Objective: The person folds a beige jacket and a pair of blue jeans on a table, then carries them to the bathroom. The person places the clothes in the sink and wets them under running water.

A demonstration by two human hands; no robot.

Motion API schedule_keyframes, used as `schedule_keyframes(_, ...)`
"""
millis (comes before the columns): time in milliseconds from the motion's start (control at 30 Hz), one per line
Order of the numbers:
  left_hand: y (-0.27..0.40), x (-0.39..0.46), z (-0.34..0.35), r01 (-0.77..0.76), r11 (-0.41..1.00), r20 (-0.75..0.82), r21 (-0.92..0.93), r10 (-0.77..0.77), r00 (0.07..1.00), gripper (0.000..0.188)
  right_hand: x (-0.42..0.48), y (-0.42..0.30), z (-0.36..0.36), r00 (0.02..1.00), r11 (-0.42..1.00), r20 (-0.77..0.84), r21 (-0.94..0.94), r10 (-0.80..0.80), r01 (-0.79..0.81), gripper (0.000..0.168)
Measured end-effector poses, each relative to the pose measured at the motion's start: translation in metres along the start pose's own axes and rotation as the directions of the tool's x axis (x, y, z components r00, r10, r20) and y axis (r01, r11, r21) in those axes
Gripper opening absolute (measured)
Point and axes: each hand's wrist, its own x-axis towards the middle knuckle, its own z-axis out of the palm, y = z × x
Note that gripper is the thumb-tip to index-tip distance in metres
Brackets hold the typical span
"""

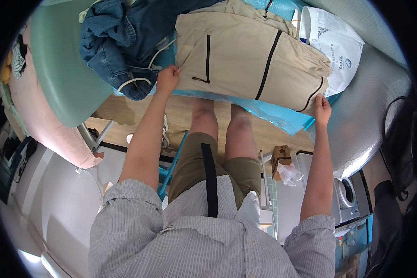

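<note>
A beige jacket (236, 55) with black zippers is spread out flat before me, its gathered edge towards the right. My left hand (168, 79) pinches its left edge near the front corner. At the front right corner, beside a curved black zipper, my right hand (322, 109) grips the fabric between thumb and fingers. Under the jacket lies a light-blue plastic sheet (281, 116), which shows along the front. Bunched blue denim clothing (107, 52) with white drawcords lies just left of my left hand.
Beyond the jacket's right end is a white printed bag (340, 52), with silvery bubble-foil material (361, 114) around it. A green rounded surface (59, 62) stands at left, next to pink fabric (31, 104). Below are a brown box (281, 156) and a washing machine (347, 194).
</note>
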Motion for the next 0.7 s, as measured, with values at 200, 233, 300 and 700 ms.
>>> schedule_keyframes(200,0.042,0.007,-0.004,0.005,0.972,-0.230,-0.237,-0.061,0.971,0.033,0.025,-0.011,-0.025,0.985,0.973,0.070,0.165,0.155,-0.165,0.044)
schedule_keyframes(233,0.051,0.002,-0.003,-0.010,0.978,-0.240,-0.210,-0.042,0.970,0.034,0.025,-0.036,-0.021,0.987,0.958,0.025,0.238,0.159,-0.160,0.046)
schedule_keyframes(300,0.066,-0.001,0.002,-0.050,0.986,-0.250,-0.158,0.009,0.968,0.036,0.034,-0.056,-0.018,0.997,0.943,0.011,0.325,0.072,-0.071,0.039)
schedule_keyframes(700,-0.001,0.002,0.017,0.027,0.807,0.076,-0.590,0.023,0.997,0.014,0.048,-0.088,-0.019,0.992,0.795,0.095,0.607,-0.078,0.005,0.020)
